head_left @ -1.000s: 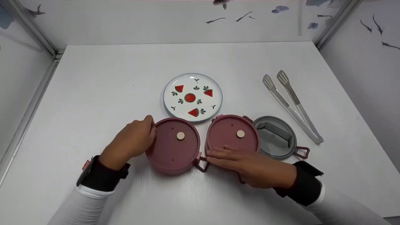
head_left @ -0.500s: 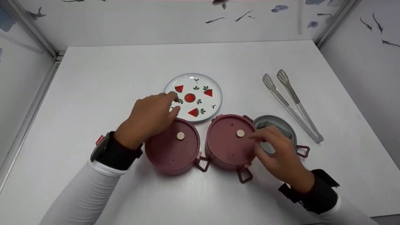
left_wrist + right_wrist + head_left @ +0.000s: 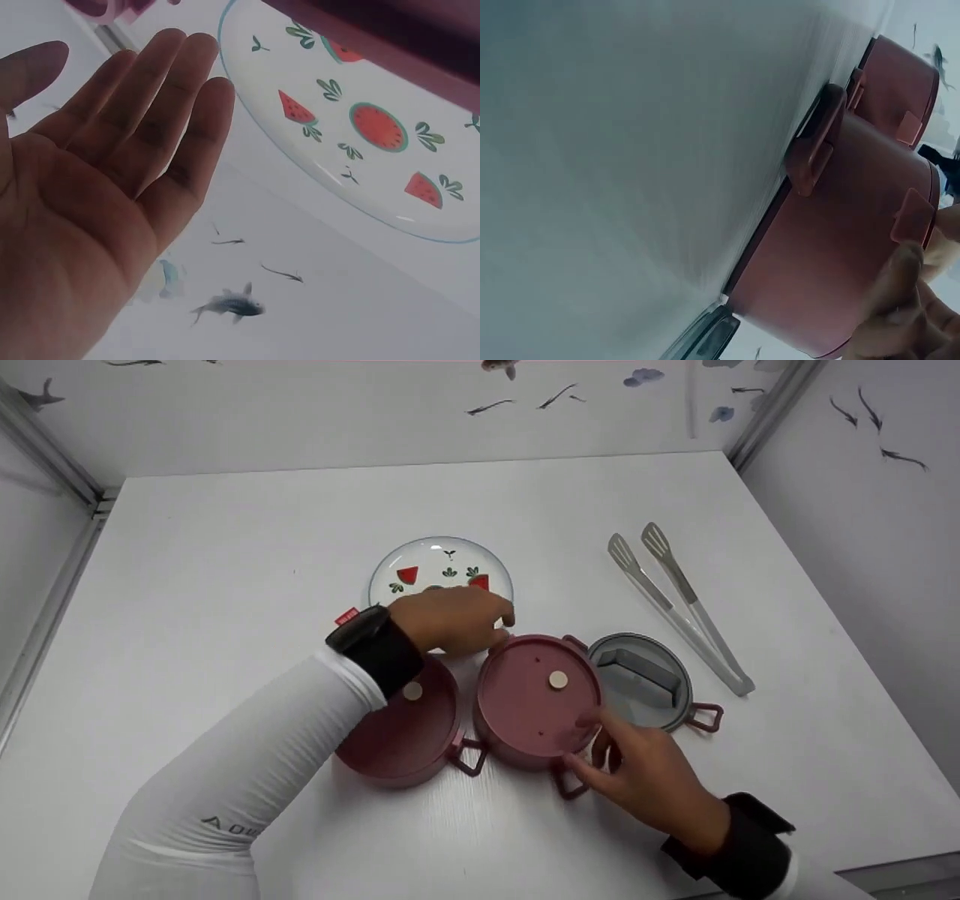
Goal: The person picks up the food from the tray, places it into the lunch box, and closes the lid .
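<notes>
Two round maroon containers with closed lids stand side by side on the white table (image 3: 225, 585). My left hand (image 3: 480, 622) reaches across the left container (image 3: 390, 739) and lies with straight fingers at the far left rim of the right container (image 3: 536, 701). The left wrist view shows that hand (image 3: 112, 172) flat and holding nothing, beside the watermelon plate (image 3: 360, 127). My right hand (image 3: 589, 746) pinches the near right rim of the right container, thumb by its looped handle. In the right wrist view its fingertips (image 3: 900, 300) sit by a rim clasp of that container (image 3: 840, 247).
A watermelon-patterned plate (image 3: 439, 559) lies behind the containers, partly hidden by my left hand. A grey lid (image 3: 641, 682) lies upside down to the right of them. Metal tongs (image 3: 679, 607) lie further right. Walls enclose the table on three sides.
My left hand has moved right, from the left container's side over the plate to the right container's far rim. My right hand has slid from the lid's top to its near right rim.
</notes>
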Available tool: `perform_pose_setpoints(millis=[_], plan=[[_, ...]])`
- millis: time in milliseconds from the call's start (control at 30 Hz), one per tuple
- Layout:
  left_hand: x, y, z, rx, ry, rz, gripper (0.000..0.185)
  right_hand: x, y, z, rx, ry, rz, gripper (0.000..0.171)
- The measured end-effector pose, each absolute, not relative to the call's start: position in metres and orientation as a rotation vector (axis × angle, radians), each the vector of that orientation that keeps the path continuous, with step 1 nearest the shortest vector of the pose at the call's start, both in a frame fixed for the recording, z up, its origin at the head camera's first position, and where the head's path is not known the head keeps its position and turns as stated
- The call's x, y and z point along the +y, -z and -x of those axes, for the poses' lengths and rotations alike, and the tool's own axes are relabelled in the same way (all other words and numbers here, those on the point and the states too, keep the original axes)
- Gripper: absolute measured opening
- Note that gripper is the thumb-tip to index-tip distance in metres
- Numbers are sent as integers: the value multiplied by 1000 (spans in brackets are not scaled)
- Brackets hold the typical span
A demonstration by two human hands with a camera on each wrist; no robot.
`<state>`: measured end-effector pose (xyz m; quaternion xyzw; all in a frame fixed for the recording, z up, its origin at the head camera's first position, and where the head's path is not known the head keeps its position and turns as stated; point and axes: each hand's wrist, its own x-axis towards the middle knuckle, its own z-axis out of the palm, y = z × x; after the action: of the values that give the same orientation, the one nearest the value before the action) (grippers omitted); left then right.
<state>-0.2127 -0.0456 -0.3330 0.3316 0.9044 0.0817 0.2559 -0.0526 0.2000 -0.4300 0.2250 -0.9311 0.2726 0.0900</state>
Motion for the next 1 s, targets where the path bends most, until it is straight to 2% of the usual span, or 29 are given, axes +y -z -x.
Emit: perform_pose_setpoints(millis=[167,533,1000], plan=[[-32,338,214,2422,-162,-872,34,198,428,51,-2816,-798,-735,35],[-31,343,214,2468,-254,-912,17,192,426,52,-2871,-877,-687,29],[-38,340,211,2481,-381,-969,20,200,413,55,-2857,-1071,-630,27]])
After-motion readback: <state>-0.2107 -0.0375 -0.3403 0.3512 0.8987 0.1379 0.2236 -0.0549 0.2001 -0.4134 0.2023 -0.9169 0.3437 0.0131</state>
